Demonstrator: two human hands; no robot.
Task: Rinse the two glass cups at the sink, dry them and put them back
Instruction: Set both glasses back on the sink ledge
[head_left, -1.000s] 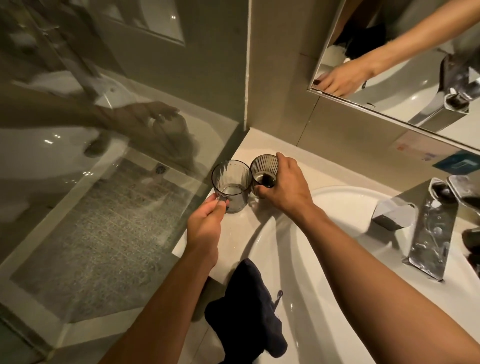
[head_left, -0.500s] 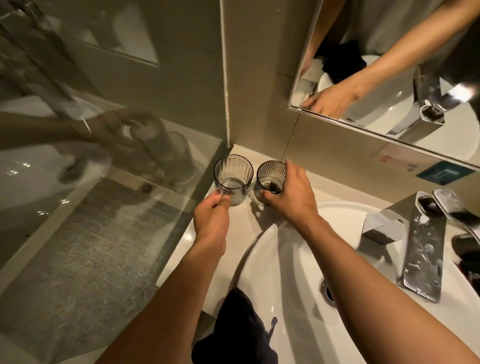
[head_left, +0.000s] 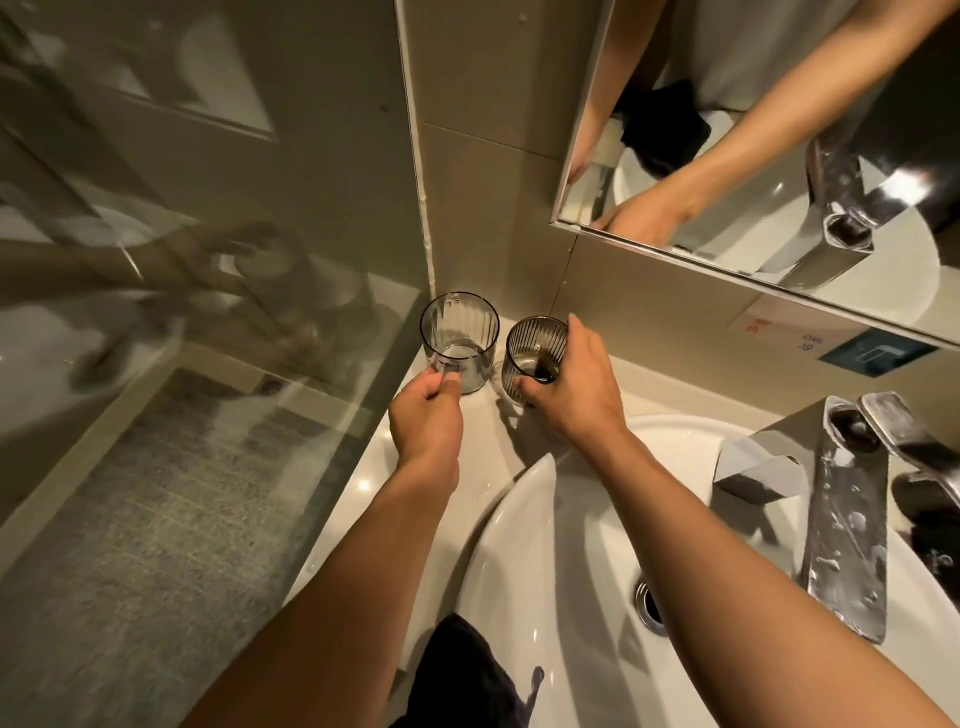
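- I am holding both ribbed glass cups upright in the back corner of the worktop (head_left: 483, 447), beside the basin: the left cup (head_left: 459, 340) nearest the glass shower partition (head_left: 208, 312), the right cup (head_left: 535, 353) just beside it, the two close together but seemingly not touching.
- My left hand (head_left: 426, 421) is pinching the left cup low on its near wall, fingers (head_left: 451, 383) narrow on the glass.
- My right hand (head_left: 571, 389) is wrapping the right cup from the side, fingers closed around its wall.
- I am treating these as thin, rigid and fragile; the ribs should give some purchase, but glass may be slick if any damp remains (I cannot tell whether they are dry). Low or mid-wall, thumb opposite fingers, looks the safest hold.
- The worktop is glossy pale stone, hard and unforgiving, so I am judging that a gentle release is called for.
- The room is tight: tiled wall and mirror (head_left: 753, 156) behind, white basin (head_left: 545, 571) and chrome faucet (head_left: 841, 530) to my right, a dark cloth (head_left: 462, 670) draped at the near edge.
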